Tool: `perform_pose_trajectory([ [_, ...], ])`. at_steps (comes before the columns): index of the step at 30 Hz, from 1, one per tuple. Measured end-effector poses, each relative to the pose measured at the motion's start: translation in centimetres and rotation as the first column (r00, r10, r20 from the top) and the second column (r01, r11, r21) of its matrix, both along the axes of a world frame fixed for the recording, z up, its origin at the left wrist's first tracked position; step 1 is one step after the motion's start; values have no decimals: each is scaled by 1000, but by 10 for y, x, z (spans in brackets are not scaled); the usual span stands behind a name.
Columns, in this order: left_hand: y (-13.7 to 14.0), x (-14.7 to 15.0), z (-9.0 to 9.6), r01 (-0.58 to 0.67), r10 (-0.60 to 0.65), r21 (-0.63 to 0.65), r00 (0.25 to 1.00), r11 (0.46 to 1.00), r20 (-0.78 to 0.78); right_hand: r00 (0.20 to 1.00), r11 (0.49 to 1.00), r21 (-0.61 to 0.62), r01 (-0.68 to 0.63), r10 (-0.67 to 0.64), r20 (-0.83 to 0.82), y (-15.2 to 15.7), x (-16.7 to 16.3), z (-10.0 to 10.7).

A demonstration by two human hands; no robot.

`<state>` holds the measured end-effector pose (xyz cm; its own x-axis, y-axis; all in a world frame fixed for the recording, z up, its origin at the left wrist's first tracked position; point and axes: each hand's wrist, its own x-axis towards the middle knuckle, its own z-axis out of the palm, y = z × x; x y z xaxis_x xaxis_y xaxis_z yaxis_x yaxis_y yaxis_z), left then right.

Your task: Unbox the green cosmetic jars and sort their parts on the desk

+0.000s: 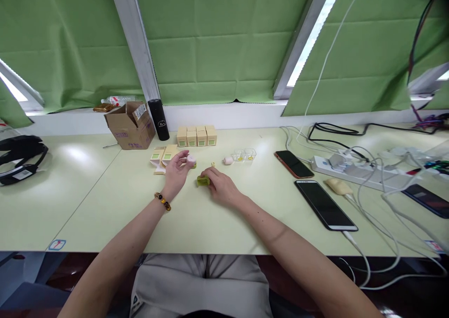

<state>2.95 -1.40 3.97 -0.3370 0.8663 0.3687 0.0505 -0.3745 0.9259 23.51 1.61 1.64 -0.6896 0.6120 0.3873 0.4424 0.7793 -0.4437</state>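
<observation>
Green and hollow-looking, a small piece [203, 181] is held at the fingertips of the person's right hand [222, 187]. Left of those fingertips and a little farther off, the left hand [176, 170] grips a pale pink piece [191, 160] with green beneath it; whether the two parts are joined cannot be told. Just beyond the right fingers is a tiny yellow item [213, 164]; farther right sit another pink piece [228, 160] and a clear tray [244, 155]. Opened cartons [156, 156] lie just left of the left fingers, four closed boxes [197, 136] beyond them.
</observation>
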Motion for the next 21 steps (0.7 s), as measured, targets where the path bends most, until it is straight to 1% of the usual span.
perform_pose_trajectory([
  [1, 1, 2, 1, -31, 33, 19, 995, 999, -98, 1000, 1000, 27, 7, -7, 20, 0, 0, 1],
  [3, 3, 5, 3, -75, 88, 58, 959, 995, -270, 999, 998, 64, 18, -21, 48, -1, 1, 2],
  [6, 12, 7, 9, -105, 118, 54, 884, 993, -452, 996, 995, 88, 46, -53, 77, -1, 2, 5],
  [11, 44, 9, 16, -63, 40, -17, 785, 998, -618, 989, 994, 81, 73, -83, 120, -2, 1, 9],
  [13, 60, 12, 18, -45, -11, -61, 712, 997, -702, 987, 995, 72, 70, -80, 140, -3, 2, 12],
  [16, 82, 21, 22, -55, -77, -132, 573, 990, -816, 988, 996, 72, 43, -53, 146, -2, 6, 17],
  [19, 98, 32, 24, -53, -133, -178, 469, 983, -873, 997, 993, 110, 39, -46, 55, 5, 13, 18],
  [21, 105, 40, 21, -29, -166, -198, 436, 980, -884, 991, 982, 145, 119, -108, -76, 14, 19, 16],
])
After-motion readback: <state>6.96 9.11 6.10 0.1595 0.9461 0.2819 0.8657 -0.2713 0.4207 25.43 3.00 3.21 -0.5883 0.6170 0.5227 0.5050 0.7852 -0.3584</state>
